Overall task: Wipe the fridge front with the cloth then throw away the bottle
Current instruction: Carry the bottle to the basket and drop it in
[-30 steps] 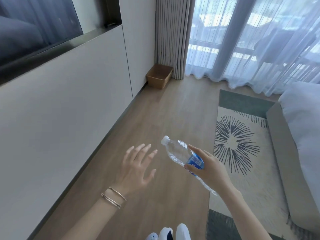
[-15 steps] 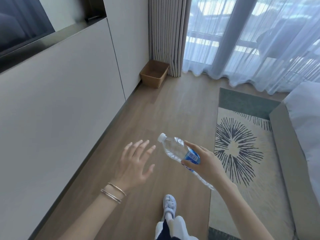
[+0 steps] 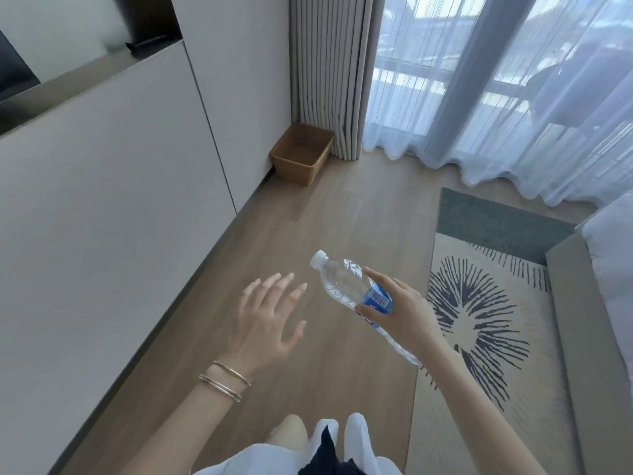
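Your right hand (image 3: 399, 315) is wrapped around the middle of the clear plastic water bottle with the blue label and white cap (image 3: 346, 287), thumb and fingers pinching it at the label, cap pointing toward ten o'clock and the base trailing down past your wrist. It sits in the air at the centre of your view, above the bare wooden floor (image 3: 342, 217). It looks empty or nearly so — expect it to be very light, thin-walled and easily crushed, and smooth enough to slide if you loosen up; the labelled waist where you hold it seems the surest spot. Your left hand (image 3: 270, 320) hangs beside it at eight o'clock, fingers spread and holding nothing, two thin metal bangles (image 3: 224, 380) on the wrist. The likely target is the brown woven rectangular basket (image 3: 303, 154) at twelve o'clock, tucked into the corner against the pale cabinet wall (image 3: 120, 200) and the grey pleated curtain (image 3: 329, 63). The floor between you and it shows nothing in the way. The patterned cream rug (image 3: 486, 303) lies at three o'clock, beside a grey sofa edge (image 3: 582, 320) — both off your path. No cloth or fridge is in view.
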The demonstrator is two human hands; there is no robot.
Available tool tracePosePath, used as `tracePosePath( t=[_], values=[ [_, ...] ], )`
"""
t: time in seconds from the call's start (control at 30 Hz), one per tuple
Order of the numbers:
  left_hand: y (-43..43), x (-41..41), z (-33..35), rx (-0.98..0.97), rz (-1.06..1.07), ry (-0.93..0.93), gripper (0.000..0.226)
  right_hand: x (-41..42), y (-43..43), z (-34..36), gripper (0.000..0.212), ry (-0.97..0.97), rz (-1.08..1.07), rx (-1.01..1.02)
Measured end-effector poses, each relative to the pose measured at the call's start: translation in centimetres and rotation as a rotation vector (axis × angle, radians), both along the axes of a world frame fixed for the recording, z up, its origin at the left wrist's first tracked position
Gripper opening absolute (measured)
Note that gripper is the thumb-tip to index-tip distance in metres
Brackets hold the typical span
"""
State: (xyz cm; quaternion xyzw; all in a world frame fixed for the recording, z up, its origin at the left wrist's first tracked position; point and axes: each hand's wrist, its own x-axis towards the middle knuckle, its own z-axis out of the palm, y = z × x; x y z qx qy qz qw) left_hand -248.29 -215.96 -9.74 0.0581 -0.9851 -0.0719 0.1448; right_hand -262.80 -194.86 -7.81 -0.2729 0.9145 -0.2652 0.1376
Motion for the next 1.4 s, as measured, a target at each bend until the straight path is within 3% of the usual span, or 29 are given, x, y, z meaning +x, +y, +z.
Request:
tracePosePath(
  t=[0.47,0.73,1.07,1.4],
  values=[
    [-11.6,-19.3,-0.8,-0.021,-0.034,-0.053,0.052,-18.9,-11.1,-0.3,0.058,-0.010,-0.010,0.108],
    [-18.6,-30.8,-0.1,-0.010,-0.056,-0.040,0.053,-29.7,-18.4,0.5,0.057,-0.057,-0.066,0.059],
    [-23.0,-43.5,-2.1,-0.012,-0.042,-0.116,0.053,-43.1,-22.8,-1.9,0.058,-0.135,-0.046,0.068],
    [-24.8,-60.5,-0.3,0.021,0.059,-0.100,0.053,-61.2,-27.8,0.0,0.056,-0.049,0.074,0.128]
  ],
)
